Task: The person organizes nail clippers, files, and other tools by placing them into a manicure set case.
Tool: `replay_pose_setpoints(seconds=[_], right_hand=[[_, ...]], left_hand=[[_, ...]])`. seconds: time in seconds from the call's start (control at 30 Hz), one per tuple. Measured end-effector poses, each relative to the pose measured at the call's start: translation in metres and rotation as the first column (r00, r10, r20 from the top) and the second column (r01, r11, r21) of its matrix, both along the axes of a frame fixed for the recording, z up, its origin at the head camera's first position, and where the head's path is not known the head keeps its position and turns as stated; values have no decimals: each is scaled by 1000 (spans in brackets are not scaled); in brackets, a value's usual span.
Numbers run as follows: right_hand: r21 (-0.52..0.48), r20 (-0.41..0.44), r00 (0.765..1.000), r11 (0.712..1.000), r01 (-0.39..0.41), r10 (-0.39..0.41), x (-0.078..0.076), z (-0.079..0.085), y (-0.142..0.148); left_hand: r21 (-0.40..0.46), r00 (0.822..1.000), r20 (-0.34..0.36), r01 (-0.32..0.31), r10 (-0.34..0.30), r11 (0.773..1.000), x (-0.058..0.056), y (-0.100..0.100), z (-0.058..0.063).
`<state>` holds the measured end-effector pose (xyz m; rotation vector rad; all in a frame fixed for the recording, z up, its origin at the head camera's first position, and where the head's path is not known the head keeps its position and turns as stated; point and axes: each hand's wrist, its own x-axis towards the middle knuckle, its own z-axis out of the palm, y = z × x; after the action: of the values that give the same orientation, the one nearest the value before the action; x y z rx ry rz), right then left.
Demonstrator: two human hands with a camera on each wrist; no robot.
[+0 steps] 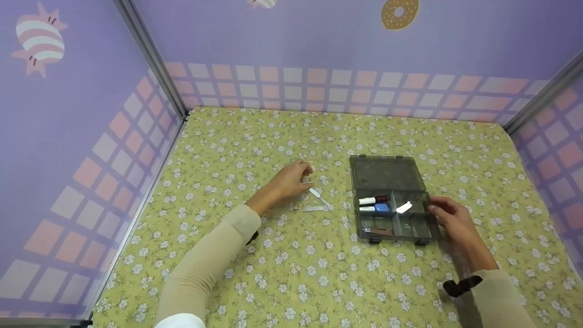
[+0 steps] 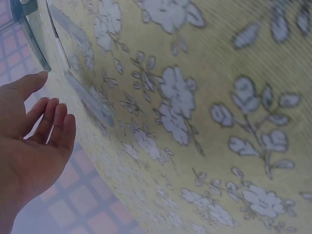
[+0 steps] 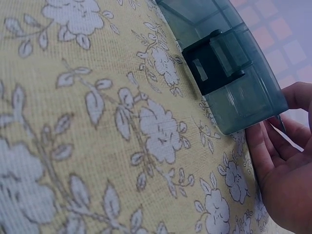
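Observation:
My left hand [image 1: 291, 180] hovers beside thin white strips [image 1: 320, 197] that meet in a V on the cloth. Its fingers are loosely bent and hold nothing, as the left wrist view also shows. My right hand [image 1: 455, 221] grips the right side of a grey see-through compartment box [image 1: 397, 223], thumb at the rim and fingers along the outer wall. The box's lid [image 1: 387, 173] lies folded back. Inside are a dark red nail polish bottle [image 1: 381, 199], a blue nail polish bottle [image 1: 381, 207], a nail clipper [image 1: 377, 231] and a small white piece [image 1: 404, 207].
A yellow flowered cloth [image 1: 273, 269] covers the table. Purple panels [image 1: 291, 41] with checks stand at the back, left and right, joined by grey metal posts [image 1: 150, 50]. Two dark latches [image 1: 421, 241] stick out from the box's front edge.

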<state>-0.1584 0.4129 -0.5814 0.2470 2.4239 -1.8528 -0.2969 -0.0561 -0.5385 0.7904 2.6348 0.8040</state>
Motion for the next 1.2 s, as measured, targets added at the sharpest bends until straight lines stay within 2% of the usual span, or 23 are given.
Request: replay_pose_setpoints(seconds=[0.23,0.63,0.9,1.2], right_hand=[[52,3,1000,999,-6,6,1,3,0],[46,-27,999,999,-19,21,5,3,-4],[34,-2,1000,999,-7,7,3,4,-3],[33,-15,1000,999,-7,8,4,1,-2]], left_hand=[[-72,999,51,-1,5,997,-1,-13,0],[-129,999,21,-31,34,991,10,-13,-5],[-74,997,77,-10,16,997,8,-17,-4],[-56,999,31,36,-35,998,6,-20,-7]])
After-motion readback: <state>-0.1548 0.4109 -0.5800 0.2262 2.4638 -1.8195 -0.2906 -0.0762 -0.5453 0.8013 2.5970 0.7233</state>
